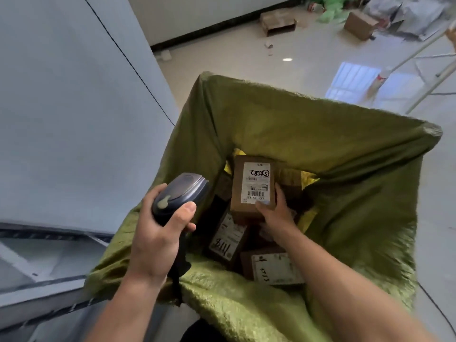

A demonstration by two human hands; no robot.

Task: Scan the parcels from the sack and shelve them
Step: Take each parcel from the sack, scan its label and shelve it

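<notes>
Where the view is widest, a grey panel (74,107) fills the left side, with a thin black cable (128,62) running down across it. Below it lie grey metal ledges (49,255), possibly part of a shelf unit, though blur makes that hard to tell. The pale floor (271,70) stretches beyond, glossy with a window's reflection.

An open green sack (320,144) stands on the floor in the middle, its mouth spread wide and its near edge folded down under the forearms. A white metal rack (431,58) crosses the upper right corner. Two brown cartons (277,22) sit far off by the wall, near green wrapping and other litter.

Inside the sack lie brown boxes. The right hand (274,211) reaches in and grasps a parcel (255,186) by its near end, thumb on the label face and fingers along the right side; the label, with a barcode and handwritten digits, faces up. A second parcel (228,239) lies just below it, label up, and a third parcel (276,269) rests nearest the viewer, beside the right forearm.

The left hand (158,233) is wrapped round the grip of a dark scanner (177,196), thumb across its side, over the sack's left edge; the scanner's head points towards the held parcel.
</notes>
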